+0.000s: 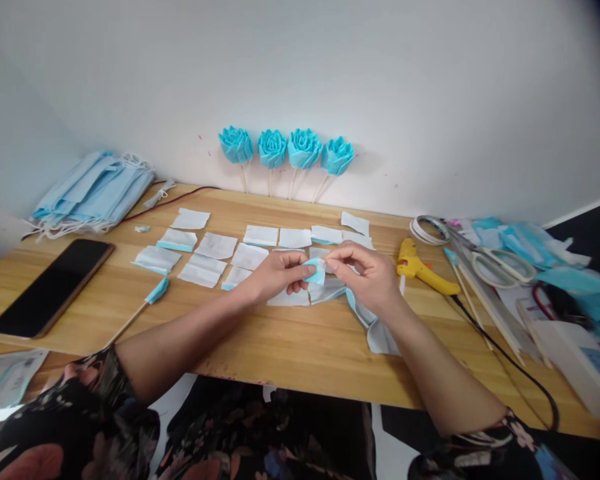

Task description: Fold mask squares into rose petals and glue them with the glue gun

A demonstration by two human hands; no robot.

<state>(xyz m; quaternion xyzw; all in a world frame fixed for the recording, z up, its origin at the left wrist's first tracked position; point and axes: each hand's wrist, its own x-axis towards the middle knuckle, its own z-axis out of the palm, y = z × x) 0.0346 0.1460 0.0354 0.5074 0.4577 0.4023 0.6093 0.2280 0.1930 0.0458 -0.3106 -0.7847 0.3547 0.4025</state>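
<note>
Between my two hands, above the middle of the table, is a small light-blue piece of mask fabric (317, 272). My left hand (284, 272) pinches its left side between thumb and fingers. On its upper right edge the fingertips of my right hand (363, 270) are closed. Cut white and blue fabric pieces (217, 245) lie in rough rows beneath and beyond my hands. A curled fabric strip (380, 337) hangs down by my right wrist. Left of my left forearm lies a stick with a small blue bud (157, 291) on its tip.
Several blue fabric flowers (272, 148) on sticks lean against the wall. At left are a stack of face masks (93, 190) and a phone (55, 287). A yellow glue gun (423, 268), a tape roll (429, 230), scissors (500, 267) and fabric scraps (555, 250) occupy the right.
</note>
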